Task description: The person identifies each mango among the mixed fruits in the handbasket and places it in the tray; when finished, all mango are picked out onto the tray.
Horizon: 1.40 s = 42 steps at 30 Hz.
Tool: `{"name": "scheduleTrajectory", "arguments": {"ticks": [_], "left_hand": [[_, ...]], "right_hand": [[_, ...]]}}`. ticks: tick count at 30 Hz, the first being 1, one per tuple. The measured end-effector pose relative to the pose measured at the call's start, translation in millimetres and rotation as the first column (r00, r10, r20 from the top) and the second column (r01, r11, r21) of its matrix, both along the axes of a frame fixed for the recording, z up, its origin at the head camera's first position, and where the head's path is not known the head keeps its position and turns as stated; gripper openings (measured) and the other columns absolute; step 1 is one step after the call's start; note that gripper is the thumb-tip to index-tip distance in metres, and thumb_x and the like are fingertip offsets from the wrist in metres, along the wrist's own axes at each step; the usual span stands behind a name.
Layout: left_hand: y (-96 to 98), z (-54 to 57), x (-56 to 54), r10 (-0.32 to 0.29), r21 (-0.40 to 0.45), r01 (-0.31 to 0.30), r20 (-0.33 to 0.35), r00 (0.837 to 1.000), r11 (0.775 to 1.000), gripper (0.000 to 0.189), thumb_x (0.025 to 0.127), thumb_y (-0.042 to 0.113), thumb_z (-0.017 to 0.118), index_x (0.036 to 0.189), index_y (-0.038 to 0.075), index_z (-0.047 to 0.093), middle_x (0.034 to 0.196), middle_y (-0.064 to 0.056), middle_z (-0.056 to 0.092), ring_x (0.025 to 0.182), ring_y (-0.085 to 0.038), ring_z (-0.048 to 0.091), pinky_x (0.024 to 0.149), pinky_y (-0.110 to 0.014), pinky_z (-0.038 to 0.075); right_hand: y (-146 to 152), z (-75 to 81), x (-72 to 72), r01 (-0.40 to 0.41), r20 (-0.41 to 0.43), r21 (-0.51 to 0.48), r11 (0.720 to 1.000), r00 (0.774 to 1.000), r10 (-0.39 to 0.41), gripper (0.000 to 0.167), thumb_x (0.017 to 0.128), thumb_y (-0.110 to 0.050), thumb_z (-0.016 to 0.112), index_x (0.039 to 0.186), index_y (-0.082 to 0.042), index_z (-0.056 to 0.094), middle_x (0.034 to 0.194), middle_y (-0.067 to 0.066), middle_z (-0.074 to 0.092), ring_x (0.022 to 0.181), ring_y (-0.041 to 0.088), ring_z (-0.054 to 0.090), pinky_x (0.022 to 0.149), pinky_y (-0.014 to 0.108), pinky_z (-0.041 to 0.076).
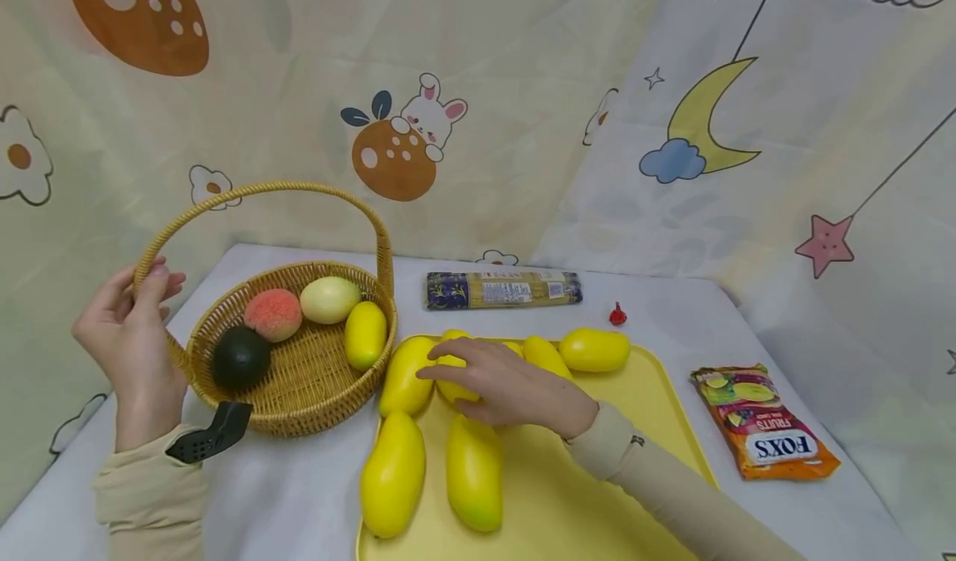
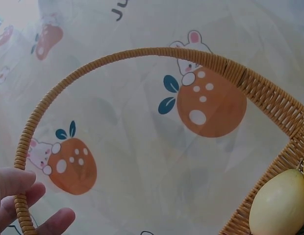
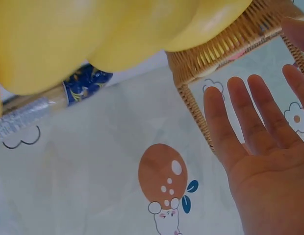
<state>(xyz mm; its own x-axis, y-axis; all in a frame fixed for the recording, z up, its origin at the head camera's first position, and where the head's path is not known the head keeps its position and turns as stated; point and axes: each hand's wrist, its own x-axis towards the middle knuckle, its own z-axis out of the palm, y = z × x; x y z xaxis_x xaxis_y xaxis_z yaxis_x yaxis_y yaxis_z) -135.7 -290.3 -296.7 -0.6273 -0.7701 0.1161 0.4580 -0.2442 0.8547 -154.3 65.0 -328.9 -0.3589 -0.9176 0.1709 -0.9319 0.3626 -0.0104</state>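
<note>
On the left of the head view stands a wicker basket [image 1: 302,420] with a tall arched handle. My left hand [image 1: 138,337] pinches that handle's left side between thumb and fingers, also seen in the left wrist view. Inside the basket lie a dark green avocado [image 1: 241,358], a pink peach [image 1: 273,314], a pale yellow oval fruit [image 1: 330,300] and a yellow mango [image 1: 366,337]. My right hand [image 1: 515,382] hovers over several mangoes on a yellow tray [image 1: 597,495]; its fingers look extended in the right wrist view, holding nothing. It partly hides a mango [image 1: 454,391] beneath it.
Two mangoes lie at the tray's near left, one of them here [image 1: 392,474]. Behind the tray is a packet of spaghetti [image 1: 504,290], with a small red object [image 1: 617,314] beside it. A Fox's sweets bag [image 1: 765,421] lies to the right. Printed cloth [image 1: 523,129] hangs behind the table.
</note>
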Motion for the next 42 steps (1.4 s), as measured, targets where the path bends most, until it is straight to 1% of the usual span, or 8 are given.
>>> {"name": "scheduleTrajectory", "arguments": {"ticks": [5,9,16,21,27,29,35,42], "left_hand": [[0.1,-1.2,0.3,-0.004,0.010,0.004,0.012,1.000,1.000,0.029,0.079,0.014,0.079,0.104,-0.001,0.072,0.084,-0.005,0.072,0.076,-0.015,0.063,0.071,-0.021,0.035],[1.6,-1.9,-1.3,-0.012,0.008,0.012,0.023,1.000,1.000,0.031,0.078,0.017,0.080,0.103,0.001,0.073,0.084,-0.004,0.071,0.077,-0.015,0.063,0.073,-0.022,0.034],[2.4,-0.5,-3.1,-0.014,0.027,0.014,-0.008,1.000,1.000,0.024,0.081,0.010,0.077,0.101,-0.001,0.072,0.081,-0.004,0.072,0.074,-0.015,0.064,0.070,-0.021,0.036],[0.7,0.8,-1.8,-0.013,0.013,0.013,-0.001,1.000,1.000,0.026,0.081,0.011,0.077,0.103,-0.001,0.072,0.080,-0.003,0.071,0.076,-0.015,0.064,0.071,-0.020,0.036],[-1.0,-0.1,0.4,-0.008,-0.009,0.008,0.021,1.000,1.000,0.029,0.081,0.015,0.077,0.105,0.000,0.072,0.082,-0.004,0.071,0.079,-0.015,0.063,0.074,-0.021,0.035],[-1.6,-0.5,0.7,-0.007,-0.007,0.008,0.028,1.000,1.000,0.030,0.080,0.016,0.078,0.105,0.000,0.072,0.083,-0.004,0.071,0.079,-0.015,0.063,0.075,-0.022,0.035],[-2.4,-0.4,0.8,-0.004,0.000,0.004,0.024,1.000,1.000,0.029,0.080,0.015,0.079,0.104,0.000,0.073,0.083,-0.004,0.071,0.078,-0.015,0.064,0.073,-0.021,0.036],[0.0,-0.4,-0.2,-0.009,0.004,0.009,0.016,1.000,1.000,0.030,0.079,0.015,0.079,0.104,0.000,0.072,0.083,-0.005,0.071,0.078,-0.015,0.064,0.073,-0.021,0.036]], "right_hand": [[-22.7,7.8,-24.1,-0.032,-0.010,-0.029,0.999,0.999,0.031,0.046,0.085,-0.010,0.070,0.130,-0.015,0.057,0.128,0.010,0.056,0.112,0.023,0.057,0.090,0.035,0.049],[-37.9,9.0,-39.6,-0.018,0.007,-0.025,1.000,1.000,0.018,0.046,0.086,-0.011,0.070,0.130,-0.015,0.058,0.126,0.008,0.057,0.108,0.021,0.057,0.087,0.032,0.049],[-67.3,9.8,-57.5,0.015,0.015,0.041,0.999,1.000,-0.015,0.041,0.089,-0.012,0.067,0.128,-0.014,0.060,0.126,0.008,0.056,0.105,0.020,0.057,0.083,0.030,0.048],[-89.8,10.0,-67.8,0.028,-0.019,0.087,0.996,0.999,-0.026,0.039,0.088,-0.010,0.065,0.126,-0.015,0.062,0.126,0.007,0.057,0.112,0.020,0.057,0.087,0.029,0.048],[-109.3,8.8,-77.4,0.045,-0.007,0.125,0.991,0.999,-0.045,0.043,0.087,-0.004,0.060,0.128,-0.017,0.062,0.127,0.007,0.057,0.112,0.021,0.057,0.084,0.030,0.049],[-114.2,7.3,-79.8,0.052,-0.002,0.146,0.988,0.999,-0.052,0.045,0.086,-0.003,0.061,0.128,-0.018,0.062,0.127,0.007,0.057,0.111,0.021,0.056,0.086,0.030,0.048],[-129.3,5.0,-84.4,0.074,-0.008,0.197,0.978,0.997,-0.074,0.048,0.086,0.002,0.063,0.128,-0.020,0.063,0.119,0.004,0.060,0.103,0.017,0.057,0.085,0.026,0.047],[-143.6,-1.8,-84.9,0.111,-0.016,0.305,0.946,0.994,-0.111,0.050,0.087,0.000,0.065,0.131,-0.024,0.060,0.124,0.003,0.056,0.106,0.016,0.056,0.087,0.026,0.048]]}}
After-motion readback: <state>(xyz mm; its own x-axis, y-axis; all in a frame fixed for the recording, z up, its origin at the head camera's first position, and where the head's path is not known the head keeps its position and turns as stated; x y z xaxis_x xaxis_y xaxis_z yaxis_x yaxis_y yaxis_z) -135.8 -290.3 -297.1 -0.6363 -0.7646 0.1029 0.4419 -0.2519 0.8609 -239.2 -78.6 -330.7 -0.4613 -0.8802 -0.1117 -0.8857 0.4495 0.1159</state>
